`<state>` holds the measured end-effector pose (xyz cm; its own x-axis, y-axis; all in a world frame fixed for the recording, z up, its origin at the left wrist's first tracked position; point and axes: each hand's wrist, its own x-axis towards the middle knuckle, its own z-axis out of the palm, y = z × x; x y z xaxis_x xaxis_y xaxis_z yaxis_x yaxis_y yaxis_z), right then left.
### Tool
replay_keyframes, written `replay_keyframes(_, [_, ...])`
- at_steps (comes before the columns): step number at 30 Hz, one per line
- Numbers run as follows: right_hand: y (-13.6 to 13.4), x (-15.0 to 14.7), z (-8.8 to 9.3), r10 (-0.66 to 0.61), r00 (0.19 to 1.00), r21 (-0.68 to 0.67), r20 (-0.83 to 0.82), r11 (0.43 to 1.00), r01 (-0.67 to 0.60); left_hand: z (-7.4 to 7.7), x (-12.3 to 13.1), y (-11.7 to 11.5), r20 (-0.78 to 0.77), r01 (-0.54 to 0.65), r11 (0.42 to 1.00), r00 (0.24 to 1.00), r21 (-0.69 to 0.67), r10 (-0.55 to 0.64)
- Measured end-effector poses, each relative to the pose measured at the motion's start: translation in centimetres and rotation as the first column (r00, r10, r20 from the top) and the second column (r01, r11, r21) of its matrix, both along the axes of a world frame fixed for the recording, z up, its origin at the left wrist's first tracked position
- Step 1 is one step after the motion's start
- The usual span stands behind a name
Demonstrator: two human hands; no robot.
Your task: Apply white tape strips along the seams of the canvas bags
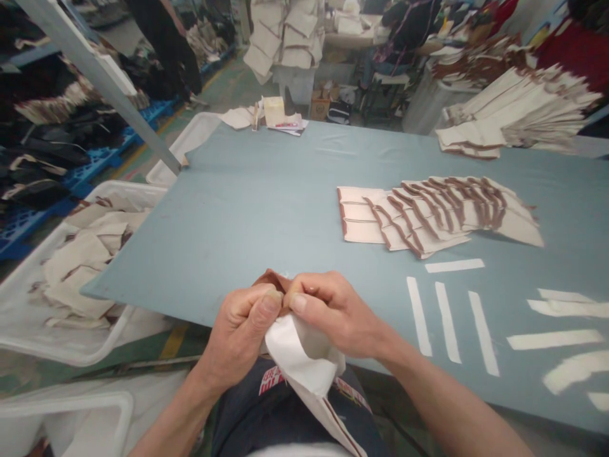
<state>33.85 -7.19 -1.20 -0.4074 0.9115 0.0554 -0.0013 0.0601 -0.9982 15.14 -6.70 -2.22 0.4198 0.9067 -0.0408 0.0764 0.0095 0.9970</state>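
Seen from above, two bare forearms reach in from the bottom of the frame and slant toward each other. The left forearm (178, 406) rises from the lower left, and the right forearm (442, 387), more of which shows, runs up and inward from the lower right. The left hand (245, 327) and the right hand (340, 311) come together just below the centre, their fingertips close beside each other. Both are closed in a pinch. The left thumb (267, 306) lies on top, pointing up and right, its nail facing up. The right thumb (307, 306) points left, below a bent right index finger (309, 282). The backs of both hands angle outward.
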Motion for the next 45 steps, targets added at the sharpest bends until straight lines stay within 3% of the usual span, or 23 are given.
replay_keyframes(3, [0.4, 0.1, -0.2, -0.006, 0.997, 0.145, 0.08, 0.989, -0.005, -0.6, -0.1, 0.1, 0.021, 0.011, 1.0, 1.0, -0.029, -0.01])
replay_keyframes(6, [0.8, 0.3, -0.3, -0.106, 0.969, 0.424, 0.225, 0.906, 0.001, -1.0, -0.3, 0.3, 0.026, 0.04, 0.998, 0.999, -0.055, -0.038])
replay_keyframes(8, [0.9, 0.4, 0.0, -0.137, 0.953, 0.506, 0.271, 0.862, -0.02, -0.8, -0.6, 0.6, 0.023, 0.067, 0.996, 0.998, -0.054, -0.066])
replay_keyframes(14, [0.7, 1.2, 1.5, 0.005, 0.942, 0.494, 0.335, 0.85, -0.181, 1.5, -2.0, 1.9, -0.108, 0.274, 0.959, 0.958, 0.075, -0.265])
replay_keyframes(17, [0.7, 1.4, 1.4, 0.098, 0.935, 0.447, 0.34, 0.858, -0.252, 2.7, -2.5, 1.8, -0.26, 0.385, 0.894, 0.909, 0.228, -0.325])
replay_keyframes(20, [0.7, 1.0, 0.0, 0.094, 0.934, 0.478, 0.343, 0.839, -0.26, 3.7, -2.9, 0.8, -0.415, 0.451, 0.819, 0.861, 0.354, -0.295])
replay_keyframes(25, [0.9, -0.5, -3.1, -0.102, 0.952, 0.669, 0.288, 0.733, -0.123, 4.2, -3.2, -1.4, -0.559, 0.479, 0.706, 0.817, 0.522, -0.142])
replay_keyframes(28, [1.4, -0.9, -4.0, -0.211, 0.947, 0.769, 0.242, 0.637, -0.054, 3.7, -2.7, -2.6, -0.528, 0.423, 0.715, 0.845, 0.556, -0.088])
replay_keyframes(32, [1.6, -1.5, -4.7, -0.285, 0.945, 0.847, 0.159, 0.531, 0.018, 2.9, -1.5, -4.0, -0.405, 0.35, 0.769, 0.905, 0.535, -0.13])
replay_keyframes(35, [0.9, -2.1, -5.4, -0.276, 0.95, 0.823, 0.149, 0.567, 0.035, 2.5, -0.9, -4.8, -0.342, 0.328, 0.817, 0.924, 0.474, -0.172])
replay_keyframes(40, [0.5, -2.3, -5.3, -0.165, 0.986, 0.622, 0.009, 0.773, 0.124, 1.9, -1.6, -5.3, -0.279, 0.315, 0.838, 0.938, 0.445, -0.204])
replay_keyframes(45, [1.7, -0.6, -6.0, -0.324, 0.934, 0.295, -0.148, 0.887, 0.354, 0.8, -2.8, -5.4, -0.296, 0.211, 0.856, 0.952, 0.472, -0.072])
